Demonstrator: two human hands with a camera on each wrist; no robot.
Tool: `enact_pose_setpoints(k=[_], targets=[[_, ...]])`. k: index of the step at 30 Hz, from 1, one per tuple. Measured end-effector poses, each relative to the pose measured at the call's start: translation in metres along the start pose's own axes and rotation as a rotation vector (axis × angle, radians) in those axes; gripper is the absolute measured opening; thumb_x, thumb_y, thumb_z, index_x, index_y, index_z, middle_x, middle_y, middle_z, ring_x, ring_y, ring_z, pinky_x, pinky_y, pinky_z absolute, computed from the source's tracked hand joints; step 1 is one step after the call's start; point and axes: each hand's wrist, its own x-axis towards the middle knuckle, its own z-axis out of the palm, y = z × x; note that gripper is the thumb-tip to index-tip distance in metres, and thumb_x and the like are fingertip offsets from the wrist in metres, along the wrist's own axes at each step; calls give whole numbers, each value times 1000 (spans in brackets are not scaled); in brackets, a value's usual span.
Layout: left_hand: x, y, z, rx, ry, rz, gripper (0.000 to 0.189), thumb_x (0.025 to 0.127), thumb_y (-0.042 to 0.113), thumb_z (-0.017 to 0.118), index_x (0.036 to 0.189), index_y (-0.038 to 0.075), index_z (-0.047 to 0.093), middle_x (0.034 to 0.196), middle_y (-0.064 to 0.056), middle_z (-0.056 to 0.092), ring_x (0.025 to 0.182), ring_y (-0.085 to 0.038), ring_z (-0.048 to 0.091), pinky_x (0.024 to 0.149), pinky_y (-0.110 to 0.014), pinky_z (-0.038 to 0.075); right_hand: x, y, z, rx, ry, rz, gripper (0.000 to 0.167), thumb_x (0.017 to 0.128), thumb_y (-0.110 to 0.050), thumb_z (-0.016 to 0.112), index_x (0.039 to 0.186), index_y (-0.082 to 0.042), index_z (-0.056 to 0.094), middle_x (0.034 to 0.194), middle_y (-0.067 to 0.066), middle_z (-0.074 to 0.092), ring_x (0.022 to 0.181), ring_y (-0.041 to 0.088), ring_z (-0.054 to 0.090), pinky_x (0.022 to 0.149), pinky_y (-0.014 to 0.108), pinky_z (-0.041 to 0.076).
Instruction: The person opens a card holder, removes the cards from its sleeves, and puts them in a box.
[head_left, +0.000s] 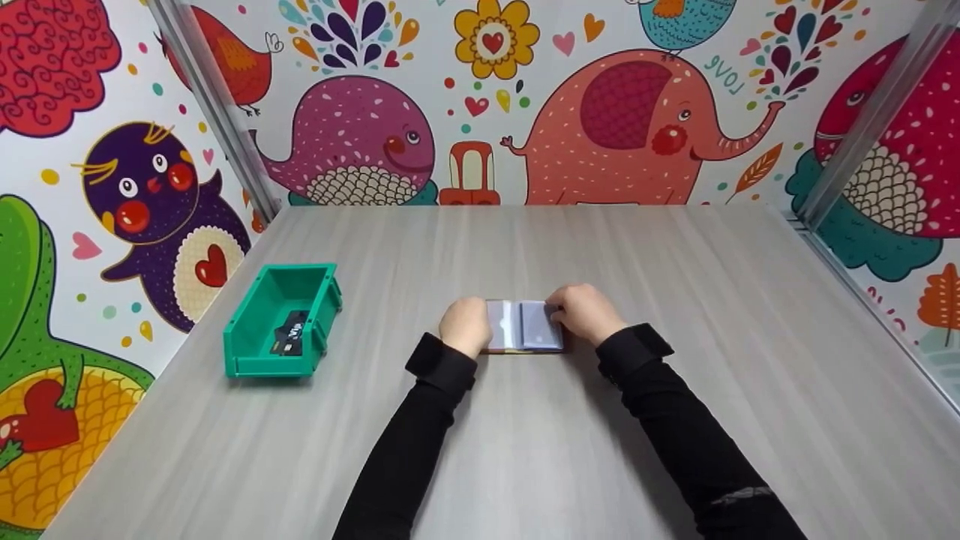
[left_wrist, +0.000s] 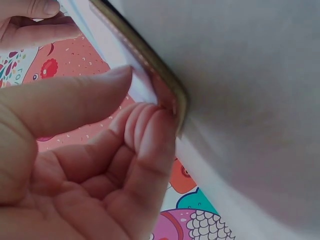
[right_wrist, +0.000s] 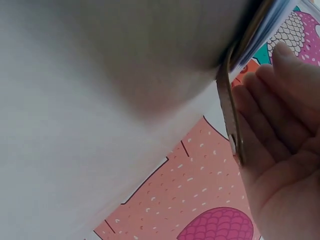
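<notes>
A small card holder (head_left: 541, 330) with clear plastic sleeves lies opened out on the table, its outer cover brown at the rim. At its left edge the left hand (head_left: 465, 325) grips the cover; in the left wrist view, the thumb (left_wrist: 100, 95) is on the inner side and the curled fingers are at the edge. The right hand (head_left: 589, 311) holds the right side, fingertips at the upper right corner of the sleeves. A narrow brown strap (right_wrist: 230, 110) sticks out from the cover against the right fingers in the right wrist view.
To the left on the table (head_left: 480, 450) stands a green plastic bin (head_left: 270, 366). Inside it lie black cards (head_left: 291, 334), one with "VIP" lettering. Printed panels with cartoon animals (head_left: 615, 127) wall in the table at the back and sides.
</notes>
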Motion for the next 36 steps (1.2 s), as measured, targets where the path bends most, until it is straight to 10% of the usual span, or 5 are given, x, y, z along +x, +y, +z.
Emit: enact_pose_setpoints(k=[36], targets=[[-1,-1,0,-11,6,30,11,79,-8,63,84,-3,71,88,-18,71,86,-35,68,75,-44,55,-7,-1,5,-63,30,-169,11,77,5,76,79,-3,70,83,8,71,77,26,66,72,41,53]])
